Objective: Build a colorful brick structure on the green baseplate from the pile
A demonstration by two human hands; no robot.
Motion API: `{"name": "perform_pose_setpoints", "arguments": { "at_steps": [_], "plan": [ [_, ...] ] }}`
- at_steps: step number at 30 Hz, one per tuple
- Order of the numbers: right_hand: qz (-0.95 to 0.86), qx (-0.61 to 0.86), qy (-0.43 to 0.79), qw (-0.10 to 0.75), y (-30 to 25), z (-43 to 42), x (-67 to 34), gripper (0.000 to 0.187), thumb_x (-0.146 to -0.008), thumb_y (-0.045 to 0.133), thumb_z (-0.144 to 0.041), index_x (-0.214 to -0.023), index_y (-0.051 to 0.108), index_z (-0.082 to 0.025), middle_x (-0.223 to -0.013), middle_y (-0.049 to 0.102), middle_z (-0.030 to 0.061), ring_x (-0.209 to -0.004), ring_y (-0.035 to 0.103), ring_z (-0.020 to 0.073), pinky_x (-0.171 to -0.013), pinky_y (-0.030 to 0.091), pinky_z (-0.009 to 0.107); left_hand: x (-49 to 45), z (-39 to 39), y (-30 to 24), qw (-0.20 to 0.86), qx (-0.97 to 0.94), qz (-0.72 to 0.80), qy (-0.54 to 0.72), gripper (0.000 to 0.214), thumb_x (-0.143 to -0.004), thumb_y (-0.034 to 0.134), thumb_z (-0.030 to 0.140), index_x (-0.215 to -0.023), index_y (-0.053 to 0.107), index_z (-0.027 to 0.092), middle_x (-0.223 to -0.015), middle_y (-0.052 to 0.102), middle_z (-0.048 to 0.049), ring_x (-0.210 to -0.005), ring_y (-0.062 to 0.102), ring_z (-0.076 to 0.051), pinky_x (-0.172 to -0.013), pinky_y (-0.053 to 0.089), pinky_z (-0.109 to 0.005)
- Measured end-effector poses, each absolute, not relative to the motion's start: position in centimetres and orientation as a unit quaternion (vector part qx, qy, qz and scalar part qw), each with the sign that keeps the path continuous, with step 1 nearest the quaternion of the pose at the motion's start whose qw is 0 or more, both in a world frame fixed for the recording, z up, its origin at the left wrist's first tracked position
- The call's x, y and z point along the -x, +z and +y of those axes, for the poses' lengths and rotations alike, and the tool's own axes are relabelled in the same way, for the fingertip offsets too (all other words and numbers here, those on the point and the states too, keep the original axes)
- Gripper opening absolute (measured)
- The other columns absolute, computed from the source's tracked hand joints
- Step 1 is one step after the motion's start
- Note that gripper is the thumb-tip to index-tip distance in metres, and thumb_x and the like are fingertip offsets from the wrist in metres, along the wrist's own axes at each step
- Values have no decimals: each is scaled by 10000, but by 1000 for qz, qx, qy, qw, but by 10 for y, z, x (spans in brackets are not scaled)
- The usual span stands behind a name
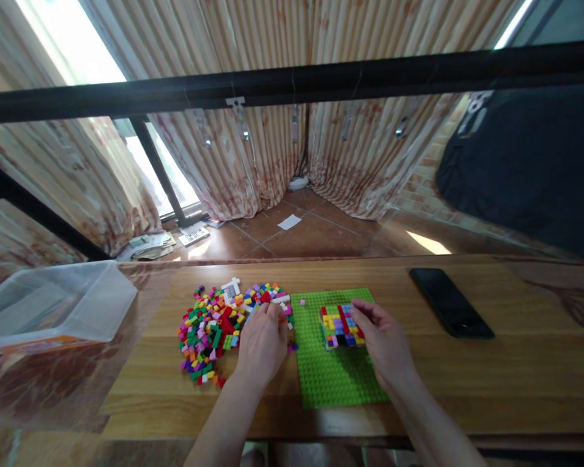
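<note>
My left hand (pixel 264 340) reaches into the right part of a pile of small coloured toy bricks (pixel 207 337). Its fingers are bent together and point down among the bricks; whatever is between them is hidden. On a green studded baseplate (pixel 321 383) is a block built of toy bricks (pixel 338 322), with yellow, red, blue, purple and black pieces on top. My right hand (pixel 387 340) grips this block at its right side, thumb and fingers closed on its edge. A single pink brick (pixel 302 302) sits near the baseplate's upper left corner.
A black phone (pixel 450 303) lies on the wooden table (pixel 530 363) to the right. At the left stands a translucent plastic bin (pixel 68 311). A dark metal bar (pixel 321 81) crosses beyond the table, before patterned curtains (pixel 253 168). White paper (pixel 289 222) lies on the tiled floor.
</note>
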State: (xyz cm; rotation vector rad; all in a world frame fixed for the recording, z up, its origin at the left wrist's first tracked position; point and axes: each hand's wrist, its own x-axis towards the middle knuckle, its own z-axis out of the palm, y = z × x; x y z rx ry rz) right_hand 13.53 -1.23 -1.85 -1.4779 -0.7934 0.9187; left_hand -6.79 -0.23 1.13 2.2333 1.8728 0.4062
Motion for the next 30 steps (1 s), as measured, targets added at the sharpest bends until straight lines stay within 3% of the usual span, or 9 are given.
{"name": "perform_pose_setpoints", "arguments": {
  "at_steps": [5,13,16,20,25,30],
  "plan": [
    [-332,628,399,581,-20,-12,-137,425,-658,716,-469,-949,680,-161,-891,716,68,-787,657,202,-727,535,344,65,-3,15,166,-741,616,208,99,-877,471,198,-879,570,191,-791,639,-32,-769,615,-185,-683,430,-281],
    [-353,628,388,575,-23,-12,-137,392,-718,671,-441,-983,663,-152,-929,711,87,-816,662,212,-776,532,374,40,-11,12,305,-724,519,336,73,-834,540,152,-813,595,196,-804,635,-7,-746,611,-135,-696,470,-240],
    [-409,653,313,555,-17,-16,-140,376,-778,625,-441,-1028,652,-161,-971,696,104,-845,652,228,-779,530,397,33,-14,9,338,-706,500,372,84,-837,546,152,-823,614,200,-834,650,-11,-781,631,-133,-711,494,-232],
    [-564,605,178,533,3,-28,-138,238,-868,551,-357,-1033,664,-228,-1114,645,81,-1035,592,227,-923,467,411,29,-15,9,366,-682,481,411,95,-832,551,129,-845,618,195,-848,659,-14,-786,646,-125,-728,520,-226],
    [-683,524,231,454,22,-40,-128,229,-912,530,-305,-1106,648,-275,-1094,658,43,-1037,589,189,-884,478,330,27,-18,15,398,-665,453,440,168,-828,531,95,-943,593,200,-907,673,-16,-822,668,-119,-771,542,-232],
    [-686,517,270,435,23,-41,-124,187,-906,563,-345,-1033,668,-256,-1005,677,39,-967,608,185,-848,482,317,23,-21,19,430,-637,432,472,248,-813,542,84,-1033,559,197,-896,682,-20,-817,683,-117,-778,548,-233]
  ]
}}
